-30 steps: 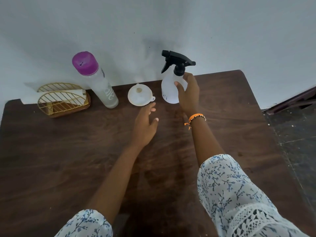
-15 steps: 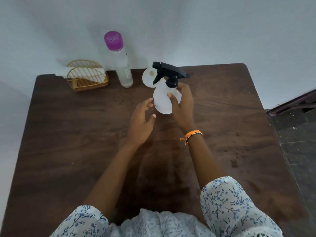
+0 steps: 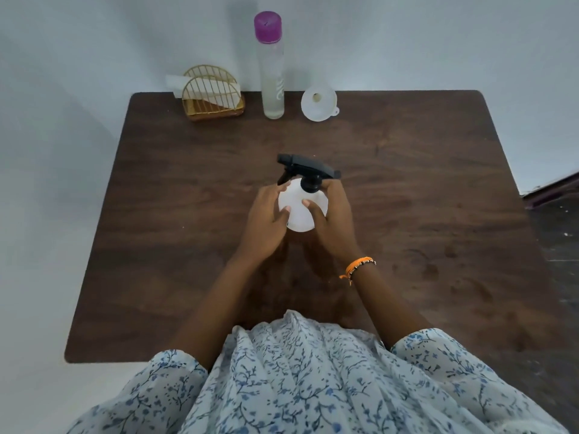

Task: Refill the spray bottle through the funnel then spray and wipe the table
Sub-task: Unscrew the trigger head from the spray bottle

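Spray bottle (image 3: 299, 211) sits dead centre of the frame on the table (image 3: 438, 183), black trigger head (image 3: 305, 167) on top. From my remote seat I see the right hand (image 3: 333, 223) wrapped around its right side and the left hand (image 3: 266, 223) cupping the left, fingers loosely spread against the white body. Funnel (image 3: 319, 103) and the purple-capped refill bottle (image 3: 272, 65) wait at the upper middle, well apart from the hands. My worry: if the body isn't gripped firmly, unscrewing the head could spin the whole bottle or tip it, spilling whatever's left.
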Motion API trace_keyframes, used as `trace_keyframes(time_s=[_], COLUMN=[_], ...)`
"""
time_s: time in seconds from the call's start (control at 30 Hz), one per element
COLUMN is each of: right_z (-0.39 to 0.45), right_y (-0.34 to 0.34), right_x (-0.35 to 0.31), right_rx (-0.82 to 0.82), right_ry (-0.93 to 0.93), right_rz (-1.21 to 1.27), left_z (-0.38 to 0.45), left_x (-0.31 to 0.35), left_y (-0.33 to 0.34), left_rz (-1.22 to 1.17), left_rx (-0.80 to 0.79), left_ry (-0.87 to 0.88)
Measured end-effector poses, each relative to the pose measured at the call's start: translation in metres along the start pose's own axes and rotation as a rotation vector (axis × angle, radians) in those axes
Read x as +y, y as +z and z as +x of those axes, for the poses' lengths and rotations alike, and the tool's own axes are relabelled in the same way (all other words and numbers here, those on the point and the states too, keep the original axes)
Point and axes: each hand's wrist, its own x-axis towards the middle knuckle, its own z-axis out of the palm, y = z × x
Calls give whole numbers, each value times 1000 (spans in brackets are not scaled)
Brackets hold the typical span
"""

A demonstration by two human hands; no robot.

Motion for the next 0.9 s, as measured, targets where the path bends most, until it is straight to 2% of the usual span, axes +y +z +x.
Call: trace_keyframes(time_s=[0.27, 0.57, 0.77, 0.9], right_z=[-21, -22, -21, -16], right_y=[5, 2, 0, 3], right_x=[5, 3, -20, -30], right_rx=[-38, -88, 4, 75], right_ry=[5, 2, 89, 96], right_rz=[-62, -75, 134, 162], left_z=[-21, -21, -14, -14], left_x=[-20, -25, -23, -24], left_y=[7, 8, 15, 24], left_rz=[61, 84, 2, 23], left_rx=[-62, -83, -63, -66], left_ry=[109, 87, 48, 82])
